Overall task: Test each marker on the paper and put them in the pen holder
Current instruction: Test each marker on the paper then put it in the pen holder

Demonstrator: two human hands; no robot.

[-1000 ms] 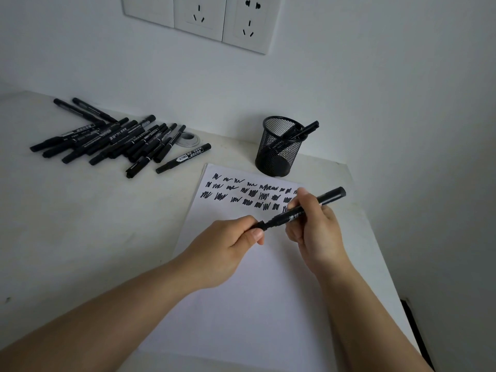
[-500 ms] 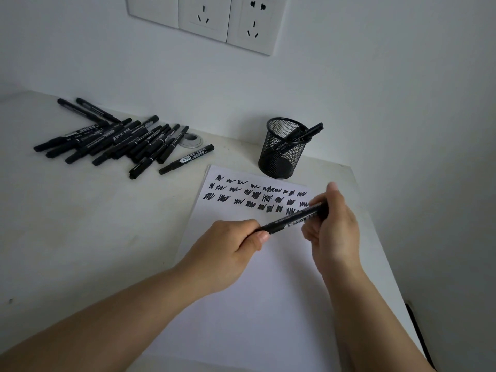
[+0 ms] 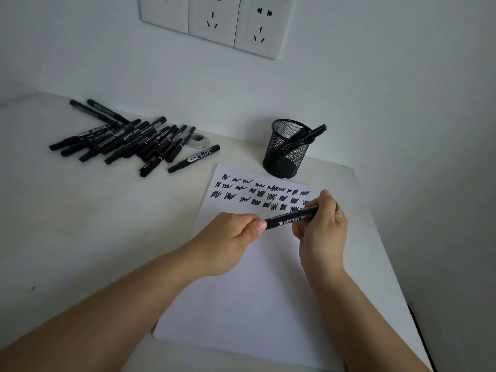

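At the far left of the white table, a loose pile of black markers is seen, slim cylinders with printed white labels, overlapping at slanting angles. A flat grey ring lies at the pile's right edge, and a single marker lies just apart from it. The left hand is curled round one end of a held marker, and the right hand is pinched on its other end; it is carried level above the sheet of paper, whose top is covered with rows of black scribbles. Behind the paper stands the pen holder, a round black wire-mesh cup, in which a few markers lean against the right rim. Smooth white wall sockets are mounted above.
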